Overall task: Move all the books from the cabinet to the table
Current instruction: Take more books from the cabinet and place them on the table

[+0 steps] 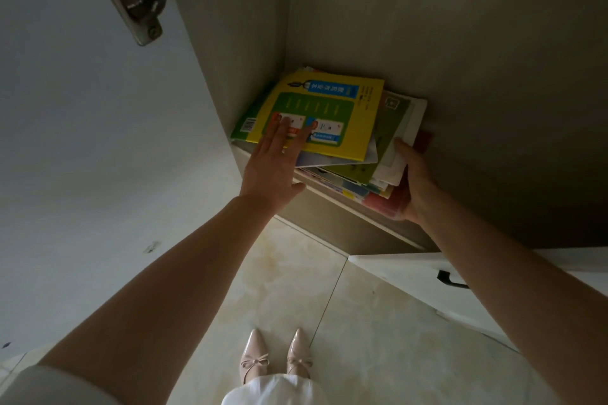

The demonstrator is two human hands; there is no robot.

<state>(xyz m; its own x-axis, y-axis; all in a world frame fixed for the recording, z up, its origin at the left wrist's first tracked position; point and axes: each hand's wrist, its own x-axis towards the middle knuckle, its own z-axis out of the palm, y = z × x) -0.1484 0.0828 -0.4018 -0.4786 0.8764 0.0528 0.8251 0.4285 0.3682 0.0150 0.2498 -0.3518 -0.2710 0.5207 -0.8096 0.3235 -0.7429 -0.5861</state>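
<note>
Where the cabinet shelf (332, 207) meets its back-left corner, one stack of books (332, 141) lies flat; exact count cannot be told, at least five covers showing. Top book (325, 115) yellow-green, long axis running left to right along the shelf, spine toward the left wall. Left hand (273, 168) flat on it, fingers straight. Right hand (411, 184) grips the stack's front-right corner. Two shoes (276, 358) below.
</note>
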